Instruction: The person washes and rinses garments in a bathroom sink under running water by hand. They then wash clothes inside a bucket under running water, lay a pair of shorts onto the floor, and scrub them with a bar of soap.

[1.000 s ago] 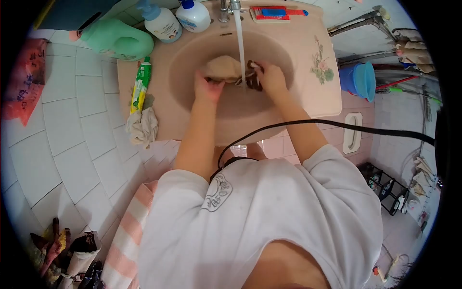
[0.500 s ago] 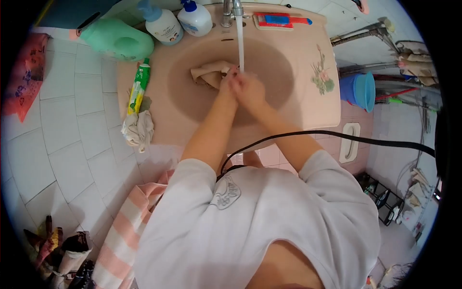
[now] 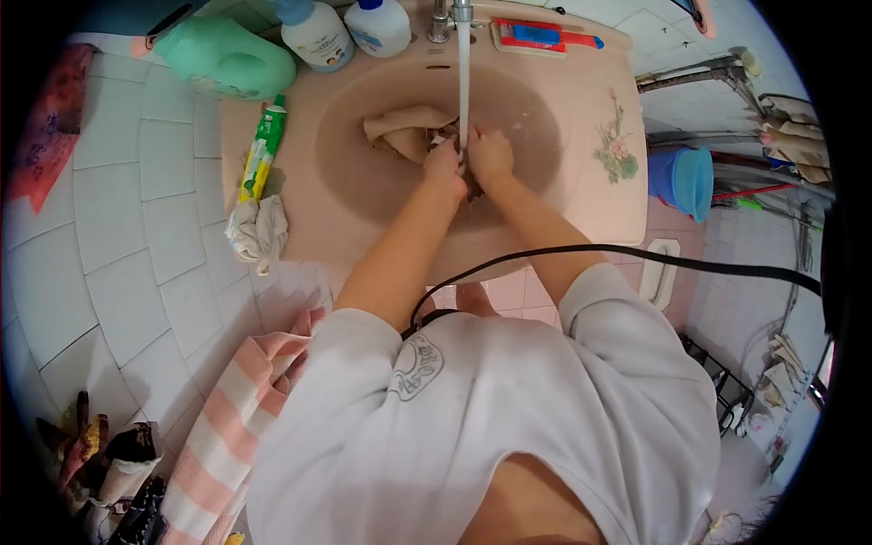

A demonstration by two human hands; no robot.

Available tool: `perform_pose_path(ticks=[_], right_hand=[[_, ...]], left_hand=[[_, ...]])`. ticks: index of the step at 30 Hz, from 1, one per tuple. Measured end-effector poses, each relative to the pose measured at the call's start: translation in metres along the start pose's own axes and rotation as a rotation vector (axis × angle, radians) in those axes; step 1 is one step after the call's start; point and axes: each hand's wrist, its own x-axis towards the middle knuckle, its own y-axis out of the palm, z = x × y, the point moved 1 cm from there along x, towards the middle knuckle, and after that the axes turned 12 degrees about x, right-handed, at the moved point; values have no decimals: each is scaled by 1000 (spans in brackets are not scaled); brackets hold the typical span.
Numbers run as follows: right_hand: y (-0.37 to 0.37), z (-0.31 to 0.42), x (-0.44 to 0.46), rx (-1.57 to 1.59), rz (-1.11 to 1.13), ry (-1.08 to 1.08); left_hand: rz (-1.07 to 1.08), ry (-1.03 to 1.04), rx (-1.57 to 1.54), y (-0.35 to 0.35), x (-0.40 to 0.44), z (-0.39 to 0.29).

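Water runs from the faucet (image 3: 462, 13) in a straight stream into the pink washbasin (image 3: 345, 191). My left hand (image 3: 445, 169) is in the bowl just left of the stream, its fingers curled. My right hand (image 3: 490, 154) is close on the other side, also closed, with the knuckles towards the tap. Something small and partly dark shows between and below the hands, too hidden to name. A crumpled beige cloth (image 3: 404, 130) lies in the bowl, with one end reaching my left hand.
A green jug (image 3: 227, 59) and two pump bottles, one white (image 3: 377, 29) and one pale blue (image 3: 316, 38), line the back left. A toothpaste tube (image 3: 263, 150) and a pale rag (image 3: 259, 227) lie on the left rim. A red-and-blue brush (image 3: 545, 36) rests at the back right. A black cable (image 3: 636, 250) crosses my right arm.
My hands were pressed together under the stream and have moved slightly apart, to either side of it. The beige cloth stays in the bowl. The view has shifted slightly.
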Motion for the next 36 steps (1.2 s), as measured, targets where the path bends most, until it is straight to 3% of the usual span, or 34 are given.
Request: perform_pose_path(ticks=[1, 2, 3, 5, 7, 10, 12, 13, 15, 16, 17, 19, 20, 21, 23, 24, 25, 27, 28, 30, 31, 34, 36], right_hand=[[3, 1, -11, -9, -11, 8], [6, 0, -25, -22, -19, 19], [11, 2, -41, -26, -16, 20], [20, 9, -62, 37, 51, -142], [32, -22, -28, 33, 4, -126], [22, -53, 18, 32, 108, -83], [14, -47, 12, -370, -201, -601], [11, -39, 11, -372, -201, -608], [8, -16, 4, 182, 143, -459], [-5, 22, -23, 487, 385, -134], [-3, 22, -23, 485, 393, -142], [-3, 21, -16, 616, 577, 105], [-10, 22, -9, 212, 396, -111], [-8, 20, -6, 210, 396, -117], [-2, 15, -1, 954, 193, 148], [-2, 15, 0, 1114, 208, 227], [-8, 27, -10, 1105, 212, 218], [-17, 44, -44, 680, 400, 70], [-14, 39, -60, 673, 395, 59], [-4, 33, -83, 42, 261, -414], [-3, 36, -80, 26, 258, -418], [-3, 22, -38, -92, -42, -365], [-11, -1, 13, -3, -26, -285]], left_hand=[[-74, -12, 52, -1, 0, 0], [-58, -66, -156, -1, 0, 0], [-60, -68, -160, -10, 7, 0], [-51, 25, -16, -32, 25, -4], [-184, -49, -104, -16, 3, -9], [-42, 6, -28, -3, -26, -24], [0, 48, -7, -7, -45, -36], [53, 95, 16, -8, -49, -41], [74, 155, 127, -19, -47, -39], [132, 106, 151, -23, -48, -37], [193, 60, 175, -27, -49, -37], [283, 111, 100, -34, -47, -33], [167, 120, -23, -38, -45, -29], [51, 128, -148, -41, -45, -25], [-9, 34, -14, -46, -44, -10], [-70, -65, 122, -47, -43, -3], [-63, -59, 113, -45, -39, 0], [452, -383, -432, -37, -28, 10], [465, -124, -364, -54, 33, 27], [454, -74, -332, -39, 35, 21], [426, -28, -303, -30, 33, 20], [311, 106, -214, -10, 15, 20], [252, 24, -202, 5, -3, 16]])
